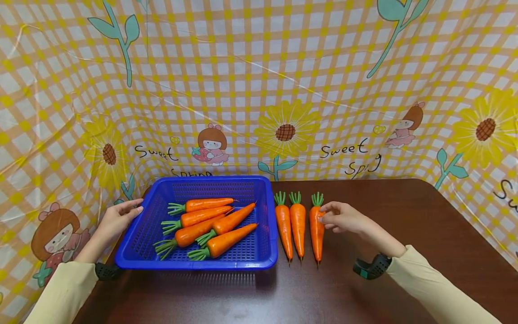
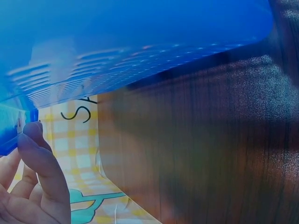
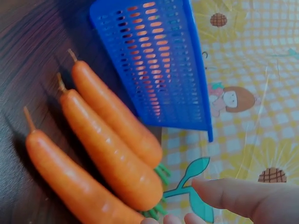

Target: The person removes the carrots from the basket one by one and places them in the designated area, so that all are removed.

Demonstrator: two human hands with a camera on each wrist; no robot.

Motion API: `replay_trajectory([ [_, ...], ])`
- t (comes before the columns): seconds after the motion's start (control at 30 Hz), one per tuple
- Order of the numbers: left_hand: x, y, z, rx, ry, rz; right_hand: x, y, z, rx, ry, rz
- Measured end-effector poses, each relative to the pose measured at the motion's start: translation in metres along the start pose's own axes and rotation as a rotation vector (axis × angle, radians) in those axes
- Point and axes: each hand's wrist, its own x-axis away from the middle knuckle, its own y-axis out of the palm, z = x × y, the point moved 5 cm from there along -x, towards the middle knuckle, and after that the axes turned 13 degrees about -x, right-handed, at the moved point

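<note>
A blue plastic basket (image 1: 194, 265) with slotted walls stands on the table, several orange carrots (image 1: 232, 240) with short green stems lying inside it. At its left rim my left hand (image 1: 119, 220) pinches the edge between thumb and fingers; the left wrist view shows the fingertips (image 2: 32, 135) right at the rim. Right of the basket, three more carrots lie side by side, stems pointing away from me. My right hand (image 1: 344, 218) is over the upper part of the rightmost carrot (image 1: 317, 238), fingers loosely bent. In the right wrist view its thumb and fingers are spread apart.
The dark brown wooden table (image 1: 396, 216) extends to the right and toward me. A checked cloth (image 1: 226, 81) with sunflowers and cartoon girls hangs behind the table and along both sides. A black band (image 1: 372, 266) sits on the right wrist.
</note>
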Motion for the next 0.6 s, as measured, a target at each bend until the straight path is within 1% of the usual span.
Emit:
replay_trajectory([
  [0.23, 0.001, 0.001, 0.001, 0.052, 0.007, 0.000, -0.001, 0.009, -0.015, -0.014, -0.036, -0.050],
  [0.37, 0.001, 0.001, 0.000, 0.060, 0.006, -0.009, -0.002, 0.014, -0.022, -0.037, -0.051, -0.072],
  [0.6, 0.000, 0.000, -0.002, 0.046, 0.006, 0.006, -0.002, 0.024, -0.029, -0.038, -0.046, -0.051],
])
